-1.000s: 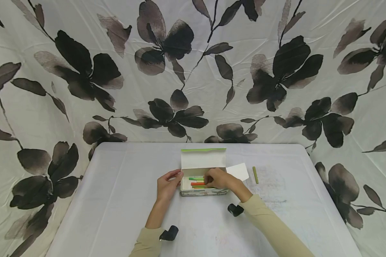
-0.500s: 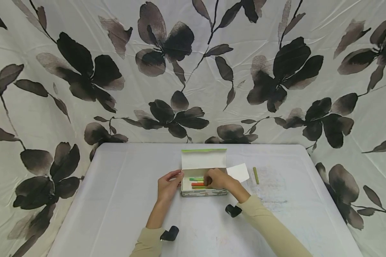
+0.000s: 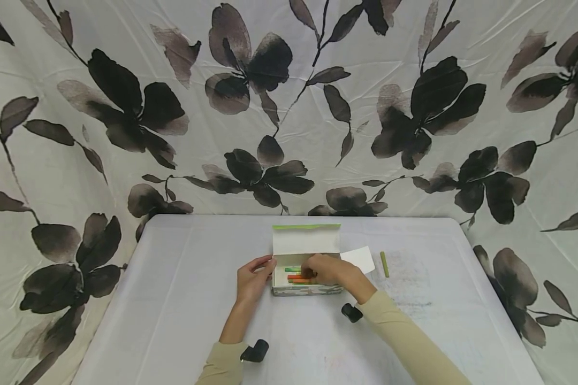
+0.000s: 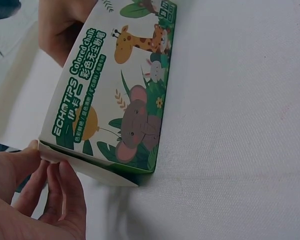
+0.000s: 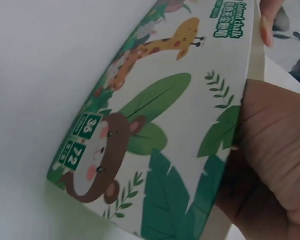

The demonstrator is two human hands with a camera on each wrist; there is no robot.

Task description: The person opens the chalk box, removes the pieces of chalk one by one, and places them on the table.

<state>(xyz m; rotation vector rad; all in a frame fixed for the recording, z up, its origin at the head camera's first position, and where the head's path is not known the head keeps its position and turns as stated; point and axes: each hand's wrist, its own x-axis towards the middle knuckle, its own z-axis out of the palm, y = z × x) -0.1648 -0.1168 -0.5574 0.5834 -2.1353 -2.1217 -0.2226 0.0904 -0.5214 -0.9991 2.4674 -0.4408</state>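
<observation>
A chalk box [image 3: 307, 291], printed with animals and "Colored chalk", stands on the table with its lid raised. My left hand [image 3: 253, 282] pinches the end flap [image 4: 90, 167] at the box's left end between thumb and fingers. Inside lie several chalk sticks, among them a green chalk stick [image 3: 293, 269] and an orange-red chalk stick [image 3: 296, 277]. My right hand [image 3: 325, 268] reaches down into the box with bent fingers, over the right ends of the sticks. Its fingertips are hidden by the hand and, in the right wrist view, by the box wall.
An olive-green chalk stick [image 3: 384, 264] lies on the table right of the box. A white side flap [image 3: 358, 259] sticks out from the box's right end. Faint chalk smudges mark the white tablecloth [image 3: 414, 305]. A floral curtain [image 3: 289, 107] hangs behind the table.
My right hand has shifted slightly left inside the box. The chalk near the front wall now looks more orange, where green showed before. My left hand keeps its place on the flap.
</observation>
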